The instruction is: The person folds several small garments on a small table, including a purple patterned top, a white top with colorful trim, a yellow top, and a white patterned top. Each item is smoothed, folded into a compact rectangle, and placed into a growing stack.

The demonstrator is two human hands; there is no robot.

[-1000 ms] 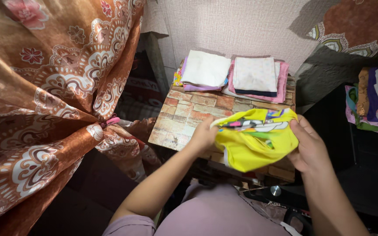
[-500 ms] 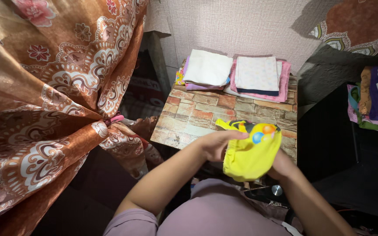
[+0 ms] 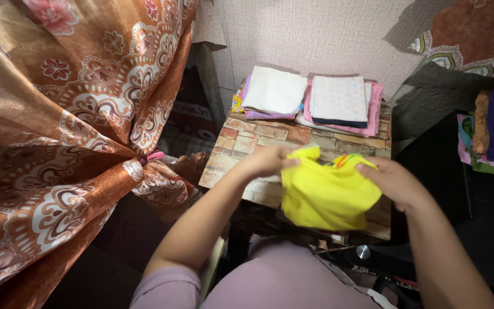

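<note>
Above the brick-patterned table, left hand and right hand each pinch a top corner of the yellow garment, held apart, unfolded. Two folded stacks lie behind; more clothes wait right.

Yellow garment soft matt cloth; curtain glossy satin; table top smooth brick-print laminate.

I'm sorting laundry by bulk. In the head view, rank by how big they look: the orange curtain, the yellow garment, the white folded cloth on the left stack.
1. orange curtain
2. yellow garment, though it is nearer the camera
3. white folded cloth
</note>
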